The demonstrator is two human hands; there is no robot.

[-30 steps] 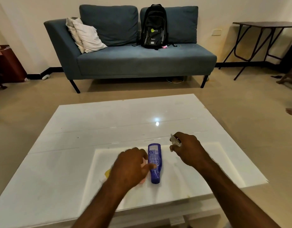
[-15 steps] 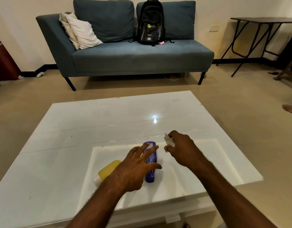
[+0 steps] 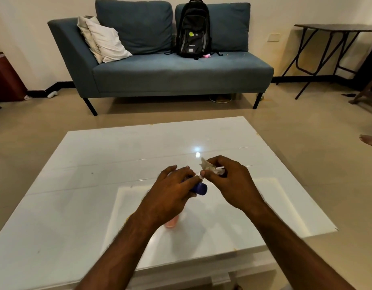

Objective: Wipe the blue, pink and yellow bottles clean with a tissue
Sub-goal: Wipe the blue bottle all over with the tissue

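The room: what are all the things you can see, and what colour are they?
Blue bottle: one, dark blue, in the left hand, mostly hidden.
Pink bottle: one, pink, on the table under the left wrist.
Tissue: one, white, crumpled in the right hand.
Table: one, glossy white, near.
Sofa: one, blue-grey, by the far wall.
Backpack: one, black, on the sofa.
Pillows: two, white, sofa's left end.
Folding table: one, dark, far right.
Left hand: gripping the blue bottle.
Right hand: pinching the tissue.
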